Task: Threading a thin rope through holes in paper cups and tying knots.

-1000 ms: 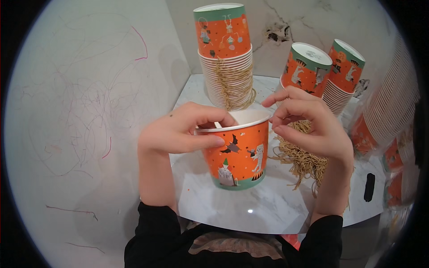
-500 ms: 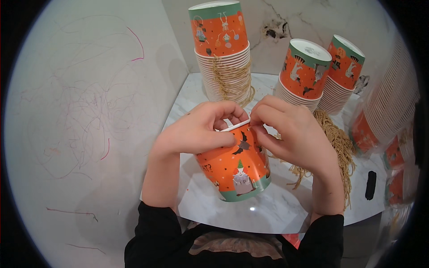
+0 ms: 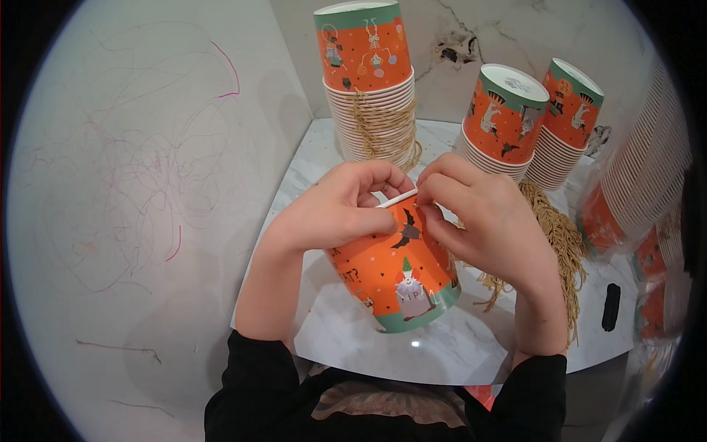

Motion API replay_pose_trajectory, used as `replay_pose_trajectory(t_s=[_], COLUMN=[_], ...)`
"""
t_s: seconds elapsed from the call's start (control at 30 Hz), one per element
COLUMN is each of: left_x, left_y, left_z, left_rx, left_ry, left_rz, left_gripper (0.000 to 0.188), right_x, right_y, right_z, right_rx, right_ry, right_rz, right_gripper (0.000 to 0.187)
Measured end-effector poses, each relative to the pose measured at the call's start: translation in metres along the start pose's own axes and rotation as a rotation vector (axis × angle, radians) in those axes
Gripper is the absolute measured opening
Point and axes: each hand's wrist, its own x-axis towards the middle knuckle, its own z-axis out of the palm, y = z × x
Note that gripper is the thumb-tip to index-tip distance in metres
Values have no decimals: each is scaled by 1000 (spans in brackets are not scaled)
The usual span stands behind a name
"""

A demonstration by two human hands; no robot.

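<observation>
Orange round paper tub (image 3: 394, 269) tilts, rim pinched by the left hand (image 3: 339, 206), right hand (image 3: 479, 221) bunched there, hold unclear, tall orange paper-tub stack (image 3: 368, 81) corded, loose tan cords (image 3: 556, 236) remaining.

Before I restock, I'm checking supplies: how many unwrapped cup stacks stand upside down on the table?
3: a tall stack at the back, a second stack to its right, and a third stack partly behind the second. Others may be hidden.
</observation>
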Motion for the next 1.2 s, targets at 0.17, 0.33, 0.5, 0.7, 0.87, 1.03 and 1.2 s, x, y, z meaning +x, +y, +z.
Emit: replay_pose_trajectory(t_s=[0.17,0.33,0.5,0.7,0.87,1.03,1.2], left_x=[0,7,4,-6,-19,-35,-43], left_y=[1,-15,-47,-85,-106,-102,-104], left_z=[3,-6,0,11,19,19,21], left_rx=[-29,-460,-650,-715,-761,-724,-685], left_ry=[5,-21,-28,88,157,150,126], left_rz=[37,-52,-64,-35,-86,-113,13], left_gripper=[33,33,32,28,27,25,20], right_x=[-1,-2,0,2,3,3,6], right_y=[0,6,12,7,-1,-13,-22], right_z=[-1,-3,3,26,33,34,34], right_rx=[-43,-6,73,108,105,118,27], right_ry=[22,55,-4,-43,-154,-203,-255], right_rz=[7,43,51,1,-10,-13,-40], right_gripper=[10,10,12,9,9,11,24])
